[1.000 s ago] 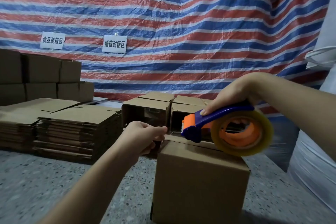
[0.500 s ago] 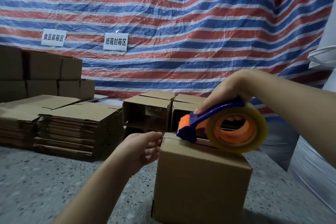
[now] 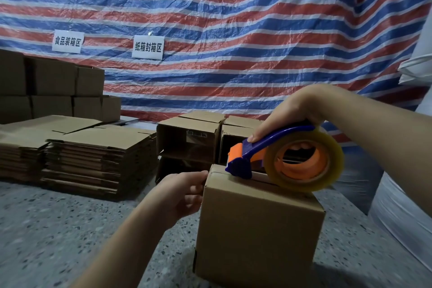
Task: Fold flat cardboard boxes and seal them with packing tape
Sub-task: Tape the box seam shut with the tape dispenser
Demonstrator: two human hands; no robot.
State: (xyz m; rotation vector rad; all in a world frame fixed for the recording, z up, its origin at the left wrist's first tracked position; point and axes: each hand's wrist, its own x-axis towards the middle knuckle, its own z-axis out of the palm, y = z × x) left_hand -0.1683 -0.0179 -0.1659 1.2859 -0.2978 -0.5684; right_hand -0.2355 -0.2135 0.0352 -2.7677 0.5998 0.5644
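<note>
Your right hand (image 3: 288, 113) is clenched around the blue handle of the tape dispenser (image 3: 284, 155), index finger stretched along the top of it. The dispenser's long axis runs across the top of the cardboard box (image 3: 257, 229), its orange-and-blue cutter end pointing toward the box's far-left top corner and its 1 roll of clear tape (image 3: 304, 159) sitting toward the right. The cutter end touches the top flaps right over the centre seam, which runs the same way as the dispenser. Your left hand (image 3: 181, 190) presses against the box's left face near the top edge, fingers curled and the thumb reaching the upper rim; whether it pinches a tape end there is not clear. The box stands upright on the speckled stone floor (image 3: 46, 229), 1 corner edge facing you, plain brown corrugated board with a matte surface. The roll is glossy, translucent and yellowish around an orange plastic core. Behind the box, at least 3 assembled boxes (image 3: 189, 140) lie on their sides with open mouths toward you. To the left are 2 stacks of flat folded cartons (image 3: 98, 156), and further back along the floor's far-left edge more closed boxes (image 3: 53, 91) are piled 2 rows high. A crinkled red, white and blue striped tarp (image 3: 233, 30) hangs behind, carrying 2 white paper signs (image 3: 147, 47).
</note>
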